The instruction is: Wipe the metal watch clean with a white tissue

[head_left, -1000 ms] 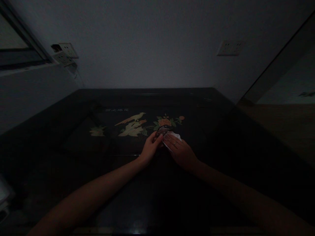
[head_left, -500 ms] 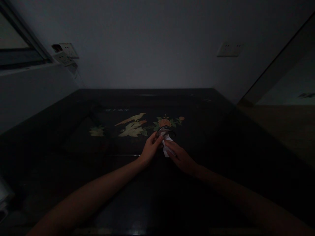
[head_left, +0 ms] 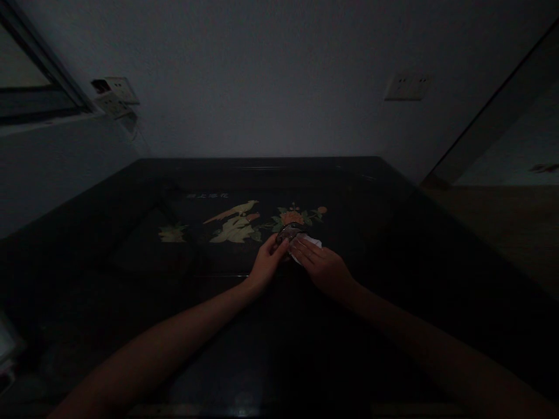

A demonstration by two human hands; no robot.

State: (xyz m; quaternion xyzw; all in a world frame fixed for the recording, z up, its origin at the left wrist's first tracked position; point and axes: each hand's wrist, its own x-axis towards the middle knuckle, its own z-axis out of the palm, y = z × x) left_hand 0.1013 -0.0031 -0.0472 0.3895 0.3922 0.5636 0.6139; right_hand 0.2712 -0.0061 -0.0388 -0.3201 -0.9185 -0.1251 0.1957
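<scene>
In the head view, my left hand (head_left: 267, 260) is closed on a small dark, shiny object with a curved rim (head_left: 286, 233). The dim light hides its exact kind. A crumpled white tissue (head_left: 315, 241) lies under the fingers of my right hand (head_left: 324, 269), which presses it against the object's right side. Both hands meet just over the near side of the inlaid picture on a glossy black tabletop (head_left: 244, 337). My fingers cover part of the object and much of the tissue.
The tabletop carries a coloured bird-and-flower design (head_left: 236, 227). Behind it rises a pale wall with a socket plate (head_left: 408, 87) on the right and more sockets (head_left: 122, 90) on the left, near a window frame (head_left: 48, 64). A pale object (head_left: 9, 343) sits at the left edge.
My right hand has shifted slightly up, its fingers now laid across the tissue. The tissue no longer hangs down below the fingers; it shows to their upper right. My left hand stays nearly still.
</scene>
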